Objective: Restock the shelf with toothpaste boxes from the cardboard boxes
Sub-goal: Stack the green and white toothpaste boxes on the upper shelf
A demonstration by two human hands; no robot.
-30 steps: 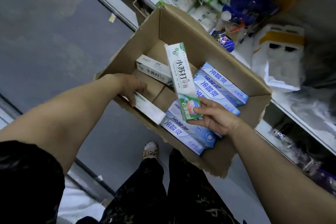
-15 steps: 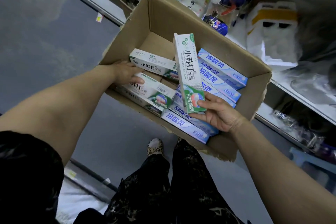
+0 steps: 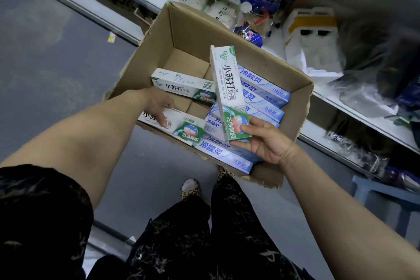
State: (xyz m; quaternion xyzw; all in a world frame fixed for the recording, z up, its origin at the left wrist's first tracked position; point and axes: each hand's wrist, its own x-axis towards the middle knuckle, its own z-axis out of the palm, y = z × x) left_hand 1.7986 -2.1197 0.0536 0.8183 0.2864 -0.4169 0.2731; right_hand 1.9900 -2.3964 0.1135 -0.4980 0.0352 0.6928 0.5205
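Since half a second ago, your left hand [image 3: 156, 107] has slid further onto the near-left green-and-white box [image 3: 184, 126]. Its fingers now cover the first printed characters. They lie across that box's left end against the carton's near-left wall. The thumb is hidden, so it can't be told whether you grip or only press. Your right hand [image 3: 261, 143] is much as before. Thumb and fingers pinch the near end of the held green-and-white box [image 3: 227, 88], which is raised and tilted over the carton with its far end pointing away from you.

There are three green-and-white toothpaste boxes: one held, one under your left hand, and the far green-and-white box [image 3: 181, 85] lying flat across the carton's left half. At least five blue toothpaste boxes [image 3: 263, 84] lie stacked along the right and near-right sides. The held box hides part of the stack.

The cardboard box [image 3: 181, 27] has bare bottom showing in its far-left corner, and a narrow bare strip between the two lying green boxes. Its near rim is ragged. The shelf [image 3: 276, 53] runs just beyond the carton's far-right wall, crowded with packets and white plastic bags. Grey floor [image 3: 56, 75] opens out to the left. A blue stool [image 3: 386, 191] stands near right, below the shelf.
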